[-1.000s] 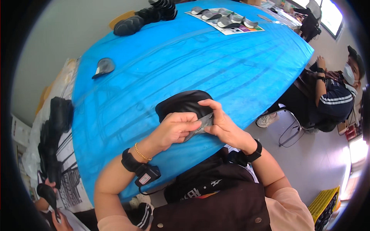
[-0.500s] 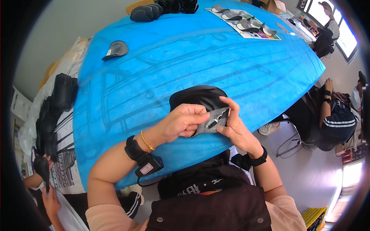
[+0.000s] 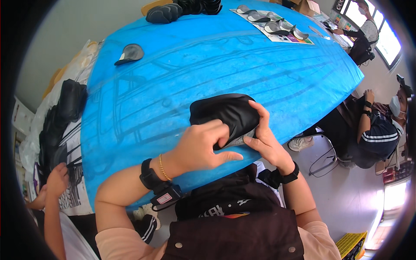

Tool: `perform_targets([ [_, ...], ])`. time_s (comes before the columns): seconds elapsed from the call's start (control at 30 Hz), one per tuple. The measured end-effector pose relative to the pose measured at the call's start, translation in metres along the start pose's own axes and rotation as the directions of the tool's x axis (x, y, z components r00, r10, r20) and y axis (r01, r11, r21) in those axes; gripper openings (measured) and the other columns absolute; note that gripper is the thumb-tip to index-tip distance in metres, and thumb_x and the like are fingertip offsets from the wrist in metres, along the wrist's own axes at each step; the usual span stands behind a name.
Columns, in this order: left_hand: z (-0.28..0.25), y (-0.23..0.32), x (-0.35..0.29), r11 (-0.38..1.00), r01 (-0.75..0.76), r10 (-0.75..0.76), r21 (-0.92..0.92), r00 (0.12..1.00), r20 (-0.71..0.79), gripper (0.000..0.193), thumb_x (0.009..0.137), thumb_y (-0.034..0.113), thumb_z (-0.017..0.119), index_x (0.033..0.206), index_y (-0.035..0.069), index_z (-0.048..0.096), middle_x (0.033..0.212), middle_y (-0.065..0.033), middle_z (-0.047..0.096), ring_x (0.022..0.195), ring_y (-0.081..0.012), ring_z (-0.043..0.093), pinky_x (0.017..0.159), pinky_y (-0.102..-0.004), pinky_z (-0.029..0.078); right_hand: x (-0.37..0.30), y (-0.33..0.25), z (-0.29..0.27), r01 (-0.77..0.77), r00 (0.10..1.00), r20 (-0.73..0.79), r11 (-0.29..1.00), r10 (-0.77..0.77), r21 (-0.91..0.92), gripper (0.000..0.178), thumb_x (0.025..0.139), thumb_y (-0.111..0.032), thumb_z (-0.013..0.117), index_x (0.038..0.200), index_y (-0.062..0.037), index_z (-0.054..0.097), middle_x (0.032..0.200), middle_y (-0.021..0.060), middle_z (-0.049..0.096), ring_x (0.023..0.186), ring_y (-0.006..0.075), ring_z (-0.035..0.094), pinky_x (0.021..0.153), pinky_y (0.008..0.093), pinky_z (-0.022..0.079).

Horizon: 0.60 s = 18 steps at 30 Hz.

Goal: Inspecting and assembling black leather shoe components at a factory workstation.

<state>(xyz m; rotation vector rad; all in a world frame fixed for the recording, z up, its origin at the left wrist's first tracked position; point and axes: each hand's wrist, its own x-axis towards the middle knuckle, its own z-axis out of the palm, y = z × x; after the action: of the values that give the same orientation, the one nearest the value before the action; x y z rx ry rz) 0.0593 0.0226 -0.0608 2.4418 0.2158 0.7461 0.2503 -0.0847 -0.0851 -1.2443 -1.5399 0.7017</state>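
A soft black leather-like shoe upper (image 3: 223, 110) lies near the table's front edge, its smooth outer face up. A strip of its grey lining (image 3: 237, 141) shows at the lower right edge. My right hand (image 3: 264, 138) grips that right edge, thumb below and index finger stretched along the upper side. Against the lower left part rests my left hand (image 3: 199, 145), its fingers bent over the black material and its thumb sticking out to the right, apart from the fingers. Some of the left fingertips are hidden.
A blue-covered table (image 3: 151, 95) spreads before me. One grey-and-black piece (image 3: 131, 53) lies at far left; several similar pieces (image 3: 277, 28) sit on a printed sheet. Black pieces (image 3: 164, 14) are piled at the back. People work at left and right; a yellow crate (image 3: 351, 243) stands lower right.
The grey lining with its torn-looking opening has been turned under, so the black face shows. My left thumb has come off the piece. The person at right has raised their head.
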Motion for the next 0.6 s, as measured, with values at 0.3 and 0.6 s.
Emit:
perform_targets([
  [0.3, -0.004, 0.001, 0.004, 0.994, -0.104, 0.106, -0.025, 0.988, 0.109, 0.031, 0.092, 0.026, 0.058, 0.074, 0.002, 0.05, 0.067, -0.0105, 0.046, 0.053, -0.03, 0.049, 0.046, -0.0375, 0.037, 0.0, 0.002, -0.004, 0.14, 0.988, 0.06, 0.99, -0.139, -0.016, 0.076, 0.088, -0.021, 0.057, 0.145, 0.0003, 0.012, 0.145, 0.021, 0.025, 0.127, 0.032, 0.04, 0.105, 0.0386, 0.03],
  [0.6, -0.005, -0.017, 0.006, 0.965, 0.028, 0.023, -0.262, 0.981, 0.192, 0.04, 0.098, 0.032, 0.047, 0.074, 0.0, 0.048, 0.067, -0.0092, 0.043, 0.056, -0.0246, 0.046, 0.051, -0.0339, 0.036, -0.004, 0.0, 0.024, 0.024, 0.986, -0.165, 0.995, -0.007, 0.096, 0.079, 0.084, -0.013, 0.064, 0.143, -0.0058, 0.011, 0.11, 0.0168, 0.055, 0.093, 0.0221, 0.059, 0.089, 0.0358, 0.043],
])
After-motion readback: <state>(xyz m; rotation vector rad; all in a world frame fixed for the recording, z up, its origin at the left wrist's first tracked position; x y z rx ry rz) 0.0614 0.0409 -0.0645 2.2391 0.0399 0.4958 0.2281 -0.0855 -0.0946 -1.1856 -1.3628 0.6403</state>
